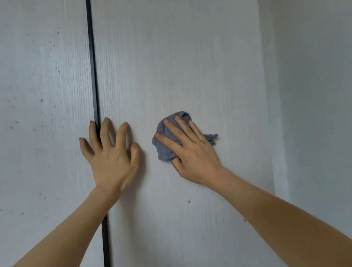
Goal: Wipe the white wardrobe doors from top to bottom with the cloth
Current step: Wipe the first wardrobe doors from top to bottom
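While the right hand (190, 151) presses a bunched blue-grey cloth (166, 134) flat against the right wardrobe door (185, 57), the wipe stands at a middle point of what the frame shows of that panel, judging by the door surface visible both above and below the cloth. The fingers of the right hand lie straight across the cloth and the thumb tucks under its lower edge. The left hand (110, 156) holds nothing; its spread, slightly bent fingertips brace against the doors, straddling the dark vertical gap (92, 55) between them. Small dark specks remain on the left wardrobe door (28, 104), with a few on the right door below the cloth, so the lower right panel and probably the whole left panel are still to be wiped. Count: two doors, one gap, one cloth, two hands. A plain wall (326, 75) adjoins the wardrobe on the right.
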{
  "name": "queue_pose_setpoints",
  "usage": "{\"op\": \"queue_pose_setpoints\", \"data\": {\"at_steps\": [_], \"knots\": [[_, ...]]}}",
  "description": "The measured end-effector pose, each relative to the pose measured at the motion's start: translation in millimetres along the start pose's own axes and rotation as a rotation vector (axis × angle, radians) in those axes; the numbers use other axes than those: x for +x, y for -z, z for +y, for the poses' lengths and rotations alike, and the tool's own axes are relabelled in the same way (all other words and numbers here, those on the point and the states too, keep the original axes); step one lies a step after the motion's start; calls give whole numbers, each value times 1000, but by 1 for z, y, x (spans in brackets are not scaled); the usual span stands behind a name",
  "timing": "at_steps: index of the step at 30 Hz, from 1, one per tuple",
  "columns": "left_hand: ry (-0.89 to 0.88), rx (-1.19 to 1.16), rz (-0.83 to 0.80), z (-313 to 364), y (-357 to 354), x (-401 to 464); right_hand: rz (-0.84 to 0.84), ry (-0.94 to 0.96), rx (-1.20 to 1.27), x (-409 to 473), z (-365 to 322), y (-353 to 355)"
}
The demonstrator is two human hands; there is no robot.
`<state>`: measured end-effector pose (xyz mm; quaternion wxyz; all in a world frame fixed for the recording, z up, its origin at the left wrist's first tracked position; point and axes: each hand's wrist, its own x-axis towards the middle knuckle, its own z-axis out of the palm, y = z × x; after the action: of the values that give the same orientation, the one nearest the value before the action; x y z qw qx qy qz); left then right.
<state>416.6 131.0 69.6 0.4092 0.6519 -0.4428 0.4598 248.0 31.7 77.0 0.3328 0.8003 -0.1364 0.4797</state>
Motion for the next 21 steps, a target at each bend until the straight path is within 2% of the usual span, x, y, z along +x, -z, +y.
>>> {"op": "queue_pose_setpoints", "data": {"at_steps": [4,9,13,15,18,19,21], "knots": [[5,5,61,0,-8,-2,124,-189,4,3,37,10],[-8,13,136,0,-13,-1,185,-528,-31,-8,105,36],[-13,23,162,0,-18,-3,207,-705,-11,-24,99,31],[-18,15,174,0,-19,-3,237,-588,-42,-32,76,17],[-17,-3,158,0,-18,-3,99,-145,-41,-34,53,7],[-18,-15,153,0,-17,-3,64,-67,-67,-27,55,10],[-14,-35,135,0,-15,-3,72,-151,-63,-5,68,22]]}}
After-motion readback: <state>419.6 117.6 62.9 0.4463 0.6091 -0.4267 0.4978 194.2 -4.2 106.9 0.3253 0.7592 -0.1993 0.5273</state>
